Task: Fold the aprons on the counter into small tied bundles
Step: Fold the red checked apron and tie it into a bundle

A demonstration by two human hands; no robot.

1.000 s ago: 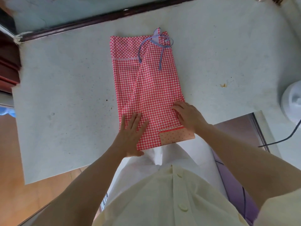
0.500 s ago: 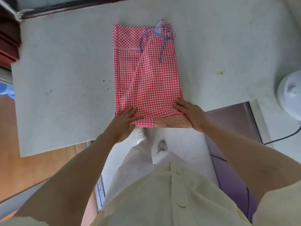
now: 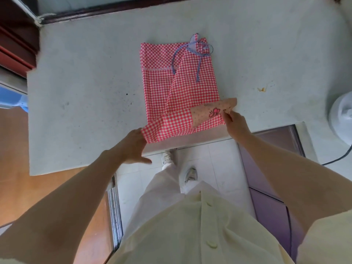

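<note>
Open worktop (image 3: 85,111) is stretching left and right of the apron (image 3: 182,88), which is reaching the near edge. The right hand (image 3: 236,122) is pinching the turned-up near-right corner. The left hand (image 3: 131,147) is touching the near-left corner, and I cannot tell its grip.

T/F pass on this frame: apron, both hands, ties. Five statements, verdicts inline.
1. The red-and-white gingham apron lies on the grey counter. True.
2. The right hand pinches the apron at its peach butterfly patch. True.
3. The left hand rests flat on the counter, clear of the apron. False: it holds the apron's near left corner.
4. The blue-striped ties hang over the counter's near edge. False: they lie on the apron's far end.
5. The apron is a tied bundle. False: it is a long folded strip.
</note>
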